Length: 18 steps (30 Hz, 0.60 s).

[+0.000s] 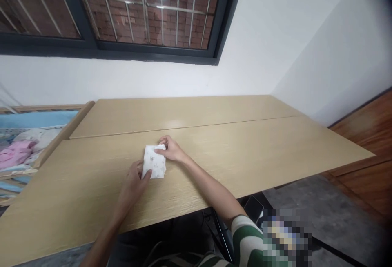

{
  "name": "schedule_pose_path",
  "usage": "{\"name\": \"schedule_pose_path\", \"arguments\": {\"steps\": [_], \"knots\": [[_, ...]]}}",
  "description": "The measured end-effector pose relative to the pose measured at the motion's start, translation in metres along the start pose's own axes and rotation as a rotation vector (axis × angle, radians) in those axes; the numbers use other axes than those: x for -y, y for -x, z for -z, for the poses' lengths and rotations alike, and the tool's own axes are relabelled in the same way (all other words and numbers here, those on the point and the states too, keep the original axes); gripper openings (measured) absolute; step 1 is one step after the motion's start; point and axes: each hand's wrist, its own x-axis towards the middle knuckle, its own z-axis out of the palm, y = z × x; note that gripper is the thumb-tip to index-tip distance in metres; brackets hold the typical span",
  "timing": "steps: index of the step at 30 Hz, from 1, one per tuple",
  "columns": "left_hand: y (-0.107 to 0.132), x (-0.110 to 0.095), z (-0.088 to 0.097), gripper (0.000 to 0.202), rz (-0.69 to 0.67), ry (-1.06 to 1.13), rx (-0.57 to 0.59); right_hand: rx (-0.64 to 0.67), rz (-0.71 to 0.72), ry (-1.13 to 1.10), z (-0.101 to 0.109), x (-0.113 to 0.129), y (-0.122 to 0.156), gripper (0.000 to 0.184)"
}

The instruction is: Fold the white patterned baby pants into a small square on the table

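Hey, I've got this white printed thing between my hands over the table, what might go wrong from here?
Two modest risks. The folded white item shows uneven layers along its right edge, so they might slip out of line or spread if your grip loosens. Your left hand and right hand pinch it near opposite corners, so uneven pulling could skew or crease it.

No legible text, label, brand, number or sign recorded; the white folded piece [154, 164] bears small dark printed marks on its upper face, most distinct near the middle, but too small and blurred to tell whether they are letters or drawings.
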Motion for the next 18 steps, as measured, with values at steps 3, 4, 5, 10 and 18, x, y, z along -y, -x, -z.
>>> {"name": "schedule_pose_path", "arguments": {"steps": [3, 4, 5, 10, 18], "knots": [[0.006, -0.002, -0.007, 0.045, 0.051, -0.164, 0.016, -0.004, -0.017, 0.154, -0.003, -0.006, -0.003, 0.051], [0.008, -0.005, -0.009, 0.042, 0.034, -0.254, -0.02, -0.007, -0.003, 0.21, -0.004, -0.005, -0.002, 0.05], [0.011, -0.008, -0.01, 0.04, -0.006, -0.346, -0.075, -0.005, 0.026, 0.271, -0.004, -0.002, -0.001, 0.049], [0.042, -0.026, -0.029, 0.052, -0.371, -0.613, -0.242, 0.278, 0.414, 0.565, -0.008, 0.035, 0.022, 0.051], [0.069, -0.021, -0.056, 0.042, -0.464, -0.762, -0.038, 0.741, 0.634, 0.671, -0.032, 0.025, 0.055, 0.051]]}}
